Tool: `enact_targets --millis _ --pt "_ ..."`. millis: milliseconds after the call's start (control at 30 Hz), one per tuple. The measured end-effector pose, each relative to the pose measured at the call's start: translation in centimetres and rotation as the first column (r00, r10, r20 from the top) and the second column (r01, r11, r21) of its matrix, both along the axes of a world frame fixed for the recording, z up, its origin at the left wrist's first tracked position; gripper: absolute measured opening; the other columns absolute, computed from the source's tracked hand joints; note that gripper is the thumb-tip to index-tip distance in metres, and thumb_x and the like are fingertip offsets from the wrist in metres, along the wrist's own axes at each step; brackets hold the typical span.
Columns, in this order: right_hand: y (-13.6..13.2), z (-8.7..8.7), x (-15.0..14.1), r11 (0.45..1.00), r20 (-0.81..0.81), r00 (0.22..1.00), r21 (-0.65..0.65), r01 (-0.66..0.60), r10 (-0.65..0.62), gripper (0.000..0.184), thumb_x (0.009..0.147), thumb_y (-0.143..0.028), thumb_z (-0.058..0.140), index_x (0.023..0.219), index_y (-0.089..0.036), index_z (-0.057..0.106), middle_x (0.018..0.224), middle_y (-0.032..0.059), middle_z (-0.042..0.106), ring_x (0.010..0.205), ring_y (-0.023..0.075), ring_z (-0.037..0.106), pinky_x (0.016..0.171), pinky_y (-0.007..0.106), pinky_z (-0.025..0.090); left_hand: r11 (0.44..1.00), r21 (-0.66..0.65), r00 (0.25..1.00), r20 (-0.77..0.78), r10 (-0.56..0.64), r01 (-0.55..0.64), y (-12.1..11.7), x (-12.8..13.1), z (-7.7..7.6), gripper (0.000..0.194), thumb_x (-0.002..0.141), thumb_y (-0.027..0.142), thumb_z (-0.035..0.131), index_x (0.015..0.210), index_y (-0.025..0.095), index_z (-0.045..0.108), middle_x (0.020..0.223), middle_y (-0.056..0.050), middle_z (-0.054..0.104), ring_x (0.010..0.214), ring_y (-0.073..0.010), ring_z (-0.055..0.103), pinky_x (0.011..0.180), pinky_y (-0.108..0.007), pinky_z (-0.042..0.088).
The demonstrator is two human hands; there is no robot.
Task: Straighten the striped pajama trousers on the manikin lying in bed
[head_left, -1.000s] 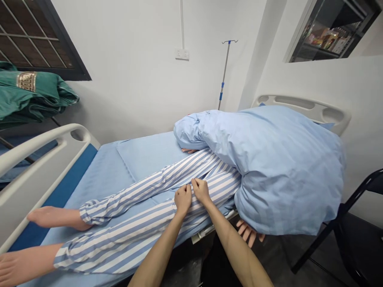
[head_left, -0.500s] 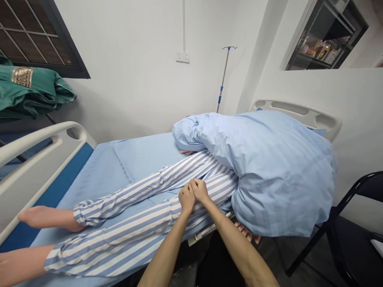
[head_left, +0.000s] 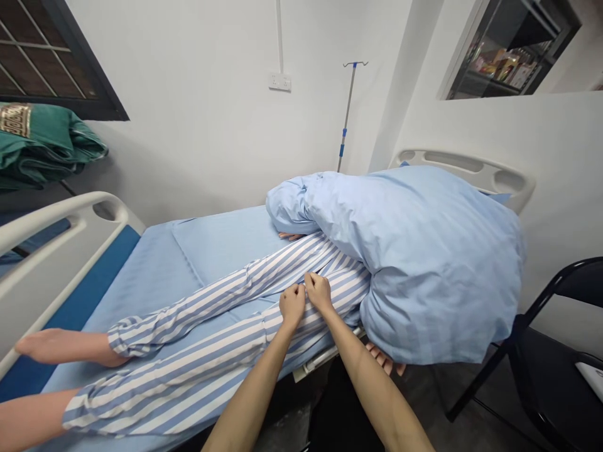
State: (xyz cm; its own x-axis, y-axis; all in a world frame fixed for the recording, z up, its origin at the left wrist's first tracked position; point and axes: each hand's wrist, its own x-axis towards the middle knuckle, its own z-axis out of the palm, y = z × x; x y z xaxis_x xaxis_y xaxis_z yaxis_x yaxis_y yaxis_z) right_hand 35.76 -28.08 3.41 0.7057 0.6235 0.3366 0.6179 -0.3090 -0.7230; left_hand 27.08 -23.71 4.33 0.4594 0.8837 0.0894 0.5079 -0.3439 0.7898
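A person lies on the bed in blue-and-white striped pyjama trousers (head_left: 188,351), with the upper body hidden under a bunched pale blue duvet (head_left: 438,270). My left hand (head_left: 292,306) and my right hand (head_left: 319,292) sit side by side at the top of the trousers, fingers curled and pinching the striped cloth. Bare feet (head_left: 61,348) stick out at the bed's far left. One of the lying person's hands (head_left: 289,236) shows beyond the trousers, and the other (head_left: 384,359) hangs below the duvet near the bed's edge.
The hospital bed has a pale blue sheet (head_left: 141,282), a white footboard rail (head_left: 56,226) and a white headboard (head_left: 461,166). A black folding chair (head_left: 551,351) stands to the right. Behind are an IV pole (head_left: 347,113), a wall socket (head_left: 279,81) and folded green cloth (head_left: 42,141).
My hands, touching half a second ago, have moved slightly apart, still on the striped cloth. The view has shifted a little, so the bed sits further left in the picture.
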Motion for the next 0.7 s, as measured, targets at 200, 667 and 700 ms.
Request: enact_targets --millis 200,667,700 --pt "-0.3 -0.1 0.4 0.991 -0.069 0.997 0.137 -0.01 0.019 0.046 0.095 -0.045 0.033 0.055 -0.022 0.038 0.053 -0.0015 0.048 0.056 0.0127 0.041 0.059 0.025 0.029 0.974 -0.209 0.962 0.27 -0.03 0.089 1.1 2.1 0.5 0.036 0.085 0.025 0.044 0.05 0.02 0.041 0.05 0.002 0.043 0.055 -0.0116 0.042 0.058 -0.023 0.03" --pt "-1.0 1.9 2.0 0.945 0.281 0.941 -0.311 -0.098 0.19 0.032 0.094 -0.028 0.046 0.069 -0.02 0.063 0.066 0.0029 0.066 0.062 0.0141 0.053 0.06 0.026 0.023 0.99 0.092 0.977 -0.198 -0.084 0.104 -0.2 1.7 -0.3 0.031 0.096 0.027 0.044 0.097 0.02 0.074 0.097 -0.011 0.074 0.085 -0.0195 0.062 0.07 -0.027 0.032" --pt "-1.1 1.7 2.2 0.947 0.281 0.943 -0.309 -0.088 0.179 0.033 0.095 -0.028 0.046 0.069 -0.02 0.063 0.065 0.003 0.066 0.062 0.0141 0.054 0.06 0.026 0.023 0.987 0.114 0.971 -0.223 -0.084 0.112 -0.4 1.8 -0.5 0.031 0.096 0.027 0.044 0.098 0.02 0.074 0.097 -0.011 0.074 0.085 -0.0198 0.063 0.07 -0.027 0.032"
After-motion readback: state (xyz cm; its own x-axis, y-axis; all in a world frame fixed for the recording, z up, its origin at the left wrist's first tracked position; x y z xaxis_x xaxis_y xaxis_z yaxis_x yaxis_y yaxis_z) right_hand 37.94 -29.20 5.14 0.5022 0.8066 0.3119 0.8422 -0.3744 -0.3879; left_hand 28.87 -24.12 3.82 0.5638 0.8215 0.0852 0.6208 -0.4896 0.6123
